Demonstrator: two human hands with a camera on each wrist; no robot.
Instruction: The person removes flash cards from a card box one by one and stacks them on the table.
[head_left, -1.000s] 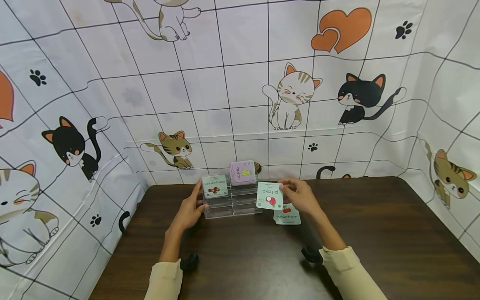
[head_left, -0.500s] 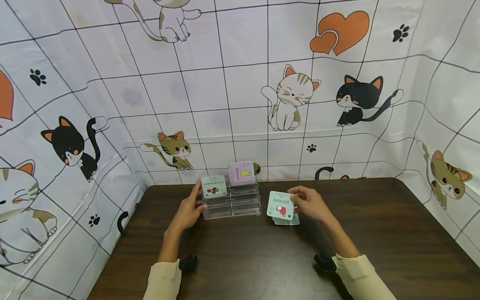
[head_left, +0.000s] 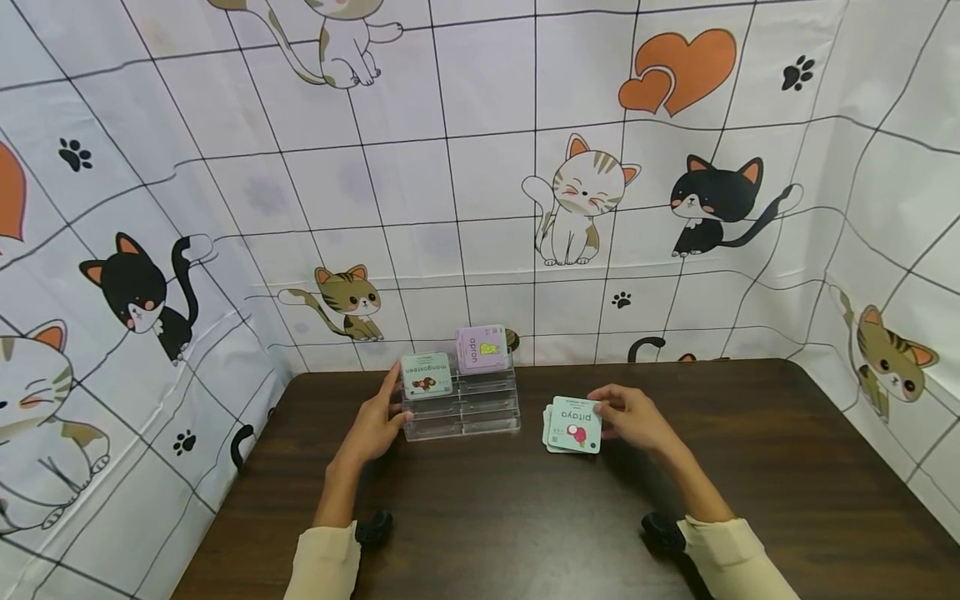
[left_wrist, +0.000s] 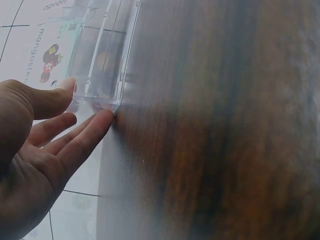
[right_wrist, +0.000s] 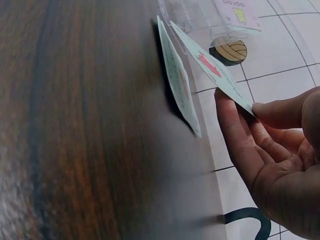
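Fingers [right_wrist: 235, 127] of the right hand [head_left: 637, 419] are close together with the thumb, and they pinch one edge of a square, pale green card [head_left: 575, 424] with round corners. It has a pink fruit and the word "pitaya" on it. The right wrist view shows this card tilted, with the pinched edge up over another pale green card [right_wrist: 180, 82] lying on the table. I can't tell if the two cards touch at the far end.

The left hand [head_left: 372, 427] has its fingers spread and mostly straight. They touch the left end of a clear plastic rack [head_left: 487, 425] with steps and two columns, and the thumb rests by its front corner. At the back of the left column sits a pale green mangosteen card [head_left: 427, 376]. Next to it, at the back of the right column, is a purple apron card [head_left: 482, 349] with a yellow apron on it.

Both arms have cream sleeves [head_left: 324, 563], and each wrist has a black gadget [head_left: 374, 528] by it. All the cards and the rack are on a dark brown wooden table [head_left: 510, 521]. Behind it hangs a white cloth [head_left: 491, 179] with black lines, cartoon cats and orange hearts [head_left: 693, 71].
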